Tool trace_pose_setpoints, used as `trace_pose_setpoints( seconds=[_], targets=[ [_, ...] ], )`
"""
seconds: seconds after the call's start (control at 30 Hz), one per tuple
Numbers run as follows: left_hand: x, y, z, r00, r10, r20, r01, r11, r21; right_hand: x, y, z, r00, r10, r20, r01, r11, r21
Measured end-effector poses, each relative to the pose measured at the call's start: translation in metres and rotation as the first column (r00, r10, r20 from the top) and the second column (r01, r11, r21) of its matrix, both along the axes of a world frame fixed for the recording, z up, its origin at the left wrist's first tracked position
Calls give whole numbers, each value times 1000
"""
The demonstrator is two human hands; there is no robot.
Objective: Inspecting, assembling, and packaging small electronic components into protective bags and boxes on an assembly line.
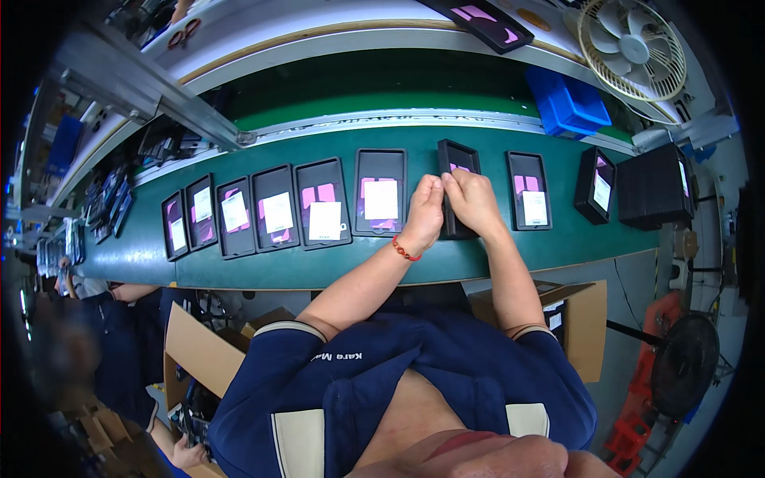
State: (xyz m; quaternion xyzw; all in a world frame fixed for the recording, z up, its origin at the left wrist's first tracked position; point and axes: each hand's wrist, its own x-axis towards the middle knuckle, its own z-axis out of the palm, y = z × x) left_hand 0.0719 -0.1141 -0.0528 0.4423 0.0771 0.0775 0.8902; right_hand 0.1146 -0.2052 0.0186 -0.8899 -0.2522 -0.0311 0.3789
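My left hand (425,209) and my right hand (473,201) are close together over a black rectangular tray (458,226) that stands higher than most of its neighbours. The fingers of both hands are curled closed, thumbs near each other; whatever they pinch is hidden. Pink pieces show at the tray's far end. Left of my hands lies a flat black tray (381,161) with pink pieces and a white label (381,200). To the right is another such tray (520,166), also with a white label on it.
More labelled black trays (323,173) line the green bench (319,271) leftward. At right stand a stack of black trays (649,187) and a smaller stack (594,185). A blue bin (570,103) and fan (633,49) are behind. Cardboard boxes (587,327) flank me; another person's hand (189,454) is lower left.
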Motion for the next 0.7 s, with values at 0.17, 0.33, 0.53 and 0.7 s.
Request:
trace_pose_setpoints(
  seconds=[0.17,0.33,0.53,0.7],
  targets=[
    [-2,11,-2,993,66,-98,-48,984,170,8,-35,14,986,5,-166,28,981,194],
    [-8,32,27,952,124,-279,64,811,581,23,-50,0,1000,-23,6,24,985,-171],
    [-47,46,72,997,82,-1,-9,129,992,16,-74,-16,927,-335,166,355,928,-111],
    [-49,46,40,998,61,-9,27,-285,958,22,-129,-17,708,-489,510,666,703,-250]
  ],
)
